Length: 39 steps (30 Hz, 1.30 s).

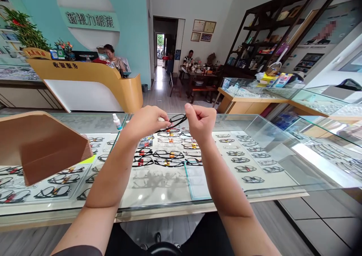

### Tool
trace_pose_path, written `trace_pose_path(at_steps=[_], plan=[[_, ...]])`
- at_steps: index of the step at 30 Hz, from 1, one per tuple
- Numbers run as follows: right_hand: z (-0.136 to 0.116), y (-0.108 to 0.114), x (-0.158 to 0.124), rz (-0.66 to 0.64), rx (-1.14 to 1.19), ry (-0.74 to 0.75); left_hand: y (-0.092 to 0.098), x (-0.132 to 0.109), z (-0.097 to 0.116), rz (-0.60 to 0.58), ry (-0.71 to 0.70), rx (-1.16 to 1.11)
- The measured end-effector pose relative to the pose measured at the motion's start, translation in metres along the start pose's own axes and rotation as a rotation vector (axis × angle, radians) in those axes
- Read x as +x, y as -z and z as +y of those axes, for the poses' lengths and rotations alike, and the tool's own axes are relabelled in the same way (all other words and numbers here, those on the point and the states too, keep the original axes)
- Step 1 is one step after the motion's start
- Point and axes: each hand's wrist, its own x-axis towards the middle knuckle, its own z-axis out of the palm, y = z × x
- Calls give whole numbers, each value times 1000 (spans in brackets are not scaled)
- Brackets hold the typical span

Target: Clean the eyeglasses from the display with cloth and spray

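Observation:
Both my hands hold one pair of black-framed glasses (175, 120) in the air above a glass display counter (263, 122). My left hand (148, 121) is closed, pinching the left end of the frame. My right hand (201, 121) is curled into a fist on the right end. Under the glass lie rows of several spectacle frames (168, 154) on white trays.
A brown wooden stand (42, 144) sits on the counter at the left, a small spray bottle (117, 121) behind it. A yellow reception desk (93, 76) with a seated person is at the back left. Another person sits at a far table (202, 74). More glass counters (325, 101) run along the right.

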Motion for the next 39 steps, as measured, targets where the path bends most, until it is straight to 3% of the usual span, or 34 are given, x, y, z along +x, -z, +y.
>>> trace_pose_path(at_steps=[3,6,11,17,22,30,39], plan=[[52,25,-21,107,-74,-254,-21,18,-4,-254,-17,157],[100,54,-36,230,-90,-376,-47,32,-9,-428,9,275],[167,92,-36,461,-54,-627,-81,44,-11,-535,48,374],[223,117,-42,617,5,-1010,-95,50,-10,-596,83,436],[246,123,-52,625,31,-1115,-104,51,-6,-638,90,466],[256,122,-55,585,38,-1014,-114,55,-10,-668,75,465],[257,122,-55,535,23,-983,-114,57,-11,-616,99,442]])
